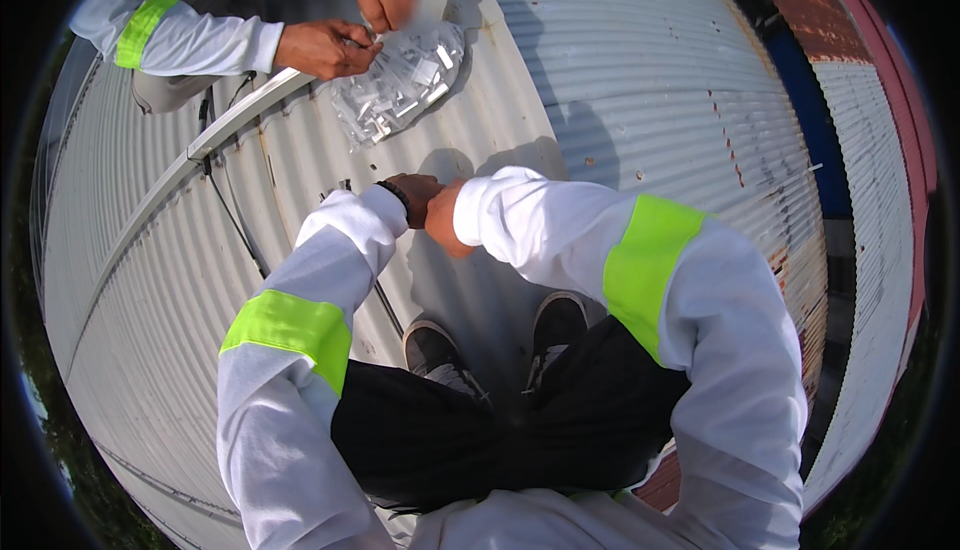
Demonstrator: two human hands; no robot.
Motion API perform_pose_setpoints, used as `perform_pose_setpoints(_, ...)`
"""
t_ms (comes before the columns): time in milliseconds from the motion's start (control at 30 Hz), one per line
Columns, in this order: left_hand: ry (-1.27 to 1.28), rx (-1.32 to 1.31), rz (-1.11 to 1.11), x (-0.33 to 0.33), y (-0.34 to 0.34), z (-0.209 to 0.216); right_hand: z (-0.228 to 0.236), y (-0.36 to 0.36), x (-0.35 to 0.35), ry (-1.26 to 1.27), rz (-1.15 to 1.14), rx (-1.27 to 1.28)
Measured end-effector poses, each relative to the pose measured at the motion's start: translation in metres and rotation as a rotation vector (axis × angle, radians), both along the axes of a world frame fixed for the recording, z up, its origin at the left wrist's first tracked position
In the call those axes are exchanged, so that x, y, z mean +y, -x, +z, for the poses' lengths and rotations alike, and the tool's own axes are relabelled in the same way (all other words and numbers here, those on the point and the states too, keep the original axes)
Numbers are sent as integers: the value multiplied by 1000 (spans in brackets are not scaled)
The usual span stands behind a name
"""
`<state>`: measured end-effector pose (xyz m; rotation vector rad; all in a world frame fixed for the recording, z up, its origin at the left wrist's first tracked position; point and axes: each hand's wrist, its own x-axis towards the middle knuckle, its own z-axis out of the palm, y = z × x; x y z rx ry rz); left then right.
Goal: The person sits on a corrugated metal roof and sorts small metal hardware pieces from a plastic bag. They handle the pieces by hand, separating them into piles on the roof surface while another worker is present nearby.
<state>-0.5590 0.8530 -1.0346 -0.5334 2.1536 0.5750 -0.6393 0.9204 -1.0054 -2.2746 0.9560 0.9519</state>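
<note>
My left hand (416, 196), with a dark band at its wrist, meets my right hand (446, 220) in front of me. Both look closed, knuckles toward me. Whatever the fingers may hold is hidden behind them. Just beyond lies a clear plastic bag (390, 95) full of small silvery metal pieces. Above that bag, a co-worker's two hands (325, 48) pinch something too small to make out. A small dark item (345, 186) shows beside my left wrist; its kind is unclear.
Ribbed metal roofing sheets (620, 80) lie under and around me. A pale metal rail (245, 110) curves along the left, with a black cable (230, 218) near it. My shoes (432, 345) stand close below my hands. A dark blue gap (805, 90) runs between roofs at right.
</note>
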Motion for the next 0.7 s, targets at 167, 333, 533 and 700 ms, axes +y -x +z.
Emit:
perform_pose_setpoints(167, 17, -2, 49, -1, 0, 6, 3, 0, -1, 8, -3, 3)
perform_pose_setpoints(333, 45, 84, -50, 0, -5, -11, 6, -3, 1, 4, 3, 0)
perform_pose_setpoints(533, 63, 167, -69, -5, -15, -37, 10, 0, 2, 27, 8, -22)
perform_pose_setpoints(700, 104, 101, -100, -11, -9, -42, 9, 3, 9, 32, -45, -62)
